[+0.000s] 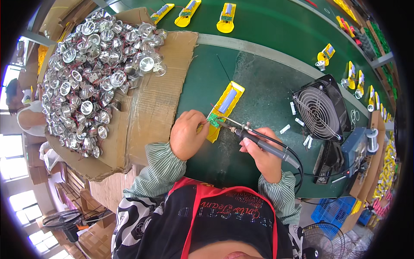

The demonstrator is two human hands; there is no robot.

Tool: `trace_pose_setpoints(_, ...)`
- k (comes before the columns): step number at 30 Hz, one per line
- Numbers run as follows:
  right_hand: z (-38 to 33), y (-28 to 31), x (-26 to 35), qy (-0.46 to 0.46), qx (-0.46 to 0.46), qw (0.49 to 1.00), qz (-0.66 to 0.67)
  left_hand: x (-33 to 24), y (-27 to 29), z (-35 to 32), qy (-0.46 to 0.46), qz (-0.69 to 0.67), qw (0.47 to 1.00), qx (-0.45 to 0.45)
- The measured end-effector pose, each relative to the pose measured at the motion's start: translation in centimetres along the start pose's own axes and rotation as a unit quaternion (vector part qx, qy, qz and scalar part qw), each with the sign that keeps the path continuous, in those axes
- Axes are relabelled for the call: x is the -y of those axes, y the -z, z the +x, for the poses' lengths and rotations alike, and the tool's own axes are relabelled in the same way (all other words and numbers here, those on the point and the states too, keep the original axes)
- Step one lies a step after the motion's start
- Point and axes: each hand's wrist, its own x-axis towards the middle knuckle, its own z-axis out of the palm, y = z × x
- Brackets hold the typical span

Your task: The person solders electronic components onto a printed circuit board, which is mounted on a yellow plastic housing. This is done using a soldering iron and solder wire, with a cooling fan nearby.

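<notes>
A yellow torch housing half [237, 89] lies on the green bench in front of me, with a blue cylindrical battery [227, 101] and a small green circuit board [214, 120] in it. My left hand [187, 134] is closed in a pinch at the board's left edge; its fingertips hide the exact contact. My right hand [264, 156] grips a soldering iron [268, 148] by its grey handle. The iron's tip is at the board, and a thin bent metal tube fixed to the iron also reaches there. Thin red and black wires stick out by the housing.
Silver reflector cups [86, 88] with wires are heaped on cardboard [161, 86] at left. On the right are a black fan [319, 112], small white pieces [284, 129], a blue-grey soldering unit [354, 144] and a solder spool [371, 140]. More yellow housings [226, 18] line the far green strip.
</notes>
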Motion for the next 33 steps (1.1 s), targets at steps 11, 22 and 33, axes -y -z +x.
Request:
trace_pose_setpoints(11,0.5,0.0,-0.6,-0.008,0.006,1.000,0.006,-0.1,0.1,0.1,-0.005,0.006,1.000,0.007)
trace_pose_setpoints(22,0.2,0.2,0.4,-0.009,-0.012,1.000,0.025,-0.1,0.1,0.2,-0.004,-0.001,1.000,0.008)
trace_pose_setpoints(33,-0.8,1.0,0.8,-0.018,-0.016,0.999,0.025,-0.4,0.5,-0.1,-0.003,0.018,1.000,0.010)
